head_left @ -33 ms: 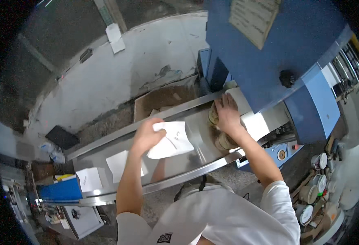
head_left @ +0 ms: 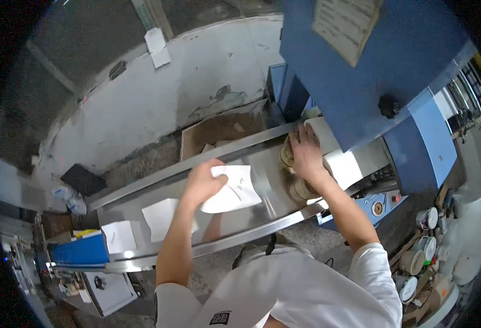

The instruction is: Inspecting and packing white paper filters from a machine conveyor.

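Observation:
My left hand (head_left: 202, 184) is closed on a white paper piece (head_left: 232, 189) with dark marks, holding it by its left edge over the metal table (head_left: 213, 217). Two more white papers lie to its left, one (head_left: 160, 217) partly behind my forearm and another (head_left: 119, 236) near the table's left end. My right hand (head_left: 306, 157) lies with fingers stretched out at the blue machine's (head_left: 355, 104) outlet. Beneath and beside it are two round yellowish-brown pieces (head_left: 301, 191), like rolls of tape. White paper (head_left: 318, 131) shows beyond its fingertips.
Metal rails (head_left: 235, 239) edge the table. Behind it an open cardboard box (head_left: 196, 138) stands by the white wall (head_left: 142, 93). A blue surface (head_left: 79, 250) adjoins the left end. Several tubs (head_left: 412, 261) stand at the right, beside the machine's control panel (head_left: 369, 208).
Very little differs. My left hand and its paper sit slightly further right and lower in the picture, and the view has shifted a touch. My right hand keeps its place at the outlet.

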`<state>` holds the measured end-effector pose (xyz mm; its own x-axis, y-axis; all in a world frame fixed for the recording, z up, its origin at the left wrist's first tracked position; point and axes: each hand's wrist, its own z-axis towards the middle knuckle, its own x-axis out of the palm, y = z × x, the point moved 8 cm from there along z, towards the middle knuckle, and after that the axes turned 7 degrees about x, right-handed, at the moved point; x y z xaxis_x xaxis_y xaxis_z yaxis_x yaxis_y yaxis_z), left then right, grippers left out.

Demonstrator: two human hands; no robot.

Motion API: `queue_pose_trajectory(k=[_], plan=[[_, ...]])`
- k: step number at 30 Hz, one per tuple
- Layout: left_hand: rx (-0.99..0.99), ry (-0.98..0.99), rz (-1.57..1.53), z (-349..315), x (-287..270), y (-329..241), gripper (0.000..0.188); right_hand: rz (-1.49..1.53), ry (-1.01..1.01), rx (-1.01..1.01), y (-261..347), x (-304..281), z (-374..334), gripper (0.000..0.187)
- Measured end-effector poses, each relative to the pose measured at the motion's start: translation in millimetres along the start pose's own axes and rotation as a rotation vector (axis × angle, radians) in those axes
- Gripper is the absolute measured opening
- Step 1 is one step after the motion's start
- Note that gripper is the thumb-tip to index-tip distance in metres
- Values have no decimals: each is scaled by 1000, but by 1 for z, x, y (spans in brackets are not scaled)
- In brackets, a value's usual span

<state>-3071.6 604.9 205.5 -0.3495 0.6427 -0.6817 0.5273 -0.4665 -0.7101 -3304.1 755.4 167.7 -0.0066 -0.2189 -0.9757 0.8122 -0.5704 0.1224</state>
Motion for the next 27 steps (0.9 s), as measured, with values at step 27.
queue_pose_trajectory(k=[27], plan=[[77, -53, -1981, -84, 117, 91, 61, 1429, 342, 323, 82, -21, -87, 59]])
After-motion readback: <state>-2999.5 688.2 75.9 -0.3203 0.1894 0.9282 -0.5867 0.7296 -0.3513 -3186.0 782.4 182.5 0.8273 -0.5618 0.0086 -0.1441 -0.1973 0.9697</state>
